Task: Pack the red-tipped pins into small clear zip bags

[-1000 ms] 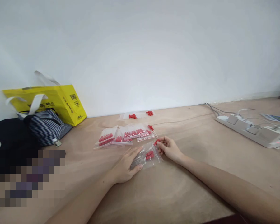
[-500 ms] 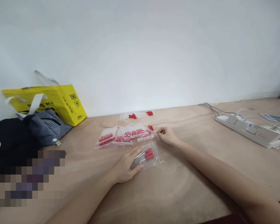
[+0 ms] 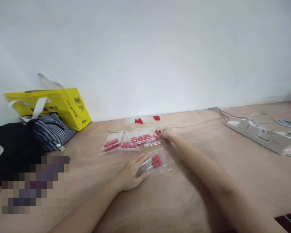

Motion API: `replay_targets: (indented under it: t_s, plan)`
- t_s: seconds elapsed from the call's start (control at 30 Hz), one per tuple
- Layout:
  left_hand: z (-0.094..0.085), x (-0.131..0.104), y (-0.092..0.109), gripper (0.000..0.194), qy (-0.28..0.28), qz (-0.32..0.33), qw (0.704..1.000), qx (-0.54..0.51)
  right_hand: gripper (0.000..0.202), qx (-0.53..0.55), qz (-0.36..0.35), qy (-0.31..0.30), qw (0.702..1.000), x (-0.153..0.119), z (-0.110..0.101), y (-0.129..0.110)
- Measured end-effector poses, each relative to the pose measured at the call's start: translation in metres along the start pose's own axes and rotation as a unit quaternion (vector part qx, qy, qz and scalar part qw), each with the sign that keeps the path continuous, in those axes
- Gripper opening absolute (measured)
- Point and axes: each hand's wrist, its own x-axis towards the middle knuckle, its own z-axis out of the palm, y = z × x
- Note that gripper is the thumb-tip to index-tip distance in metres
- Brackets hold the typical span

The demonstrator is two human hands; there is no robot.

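My left hand (image 3: 132,171) lies flat on the wooden table, its fingers pressing the left side of a clear zip bag (image 3: 157,163) that holds a few red-handled tools. My right hand (image 3: 167,133) is stretched further back, its fingertips at the loose red-handled tools (image 3: 157,132) lying beside a row of filled zip bags (image 3: 129,140). Whether the right hand has closed on a tool is hidden by the fingers. Two small heaps of red caps (image 3: 146,119) lie on a clear bag near the wall.
A yellow shopping bag (image 3: 63,105), a striped pouch (image 3: 48,131) and a black bag (image 3: 7,152) sit at the left. A white power strip (image 3: 264,136) with plugs and cables lies at the right. A blurred patch covers the near left.
My right hand left the near zip bag and reached back and left to the loose red-handled tools. The left hand stayed on the bag.
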Motion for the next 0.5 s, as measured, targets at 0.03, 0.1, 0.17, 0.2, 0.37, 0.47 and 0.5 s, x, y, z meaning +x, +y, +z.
replay_targets:
  t_s: [0.03,0.1,0.17,0.2,0.37,0.47,0.5]
  plan:
    - [0.000,0.000,0.000,0.053,0.002,0.001,1.000,0.000,0.025,0.017,0.011,0.000,1.000,-0.004,-0.004,0.003]
    - [0.000,0.000,0.000,0.053,0.002,0.000,1.000,-0.001,0.032,0.061,0.021,0.002,0.998,-0.016,-0.013,0.010]
    - [0.000,0.001,0.000,0.054,-0.001,-0.003,1.000,-0.002,0.037,0.106,0.012,0.004,0.994,-0.033,-0.021,0.020]
    - [0.000,0.001,0.000,0.054,-0.003,-0.002,1.000,-0.001,0.037,0.129,0.005,0.005,0.992,-0.043,-0.023,0.025]
    - [0.000,0.002,-0.001,0.053,0.003,0.009,1.000,0.000,0.032,0.318,-0.036,0.038,0.947,-0.090,-0.018,0.043]
    - [0.001,0.002,-0.002,0.054,-0.002,-0.003,1.000,0.002,0.035,0.370,-0.054,0.049,0.926,-0.106,-0.009,0.044]
    - [0.001,0.002,-0.002,0.054,-0.005,-0.005,1.000,0.002,0.036,0.375,-0.060,0.050,0.924,-0.109,-0.007,0.044]
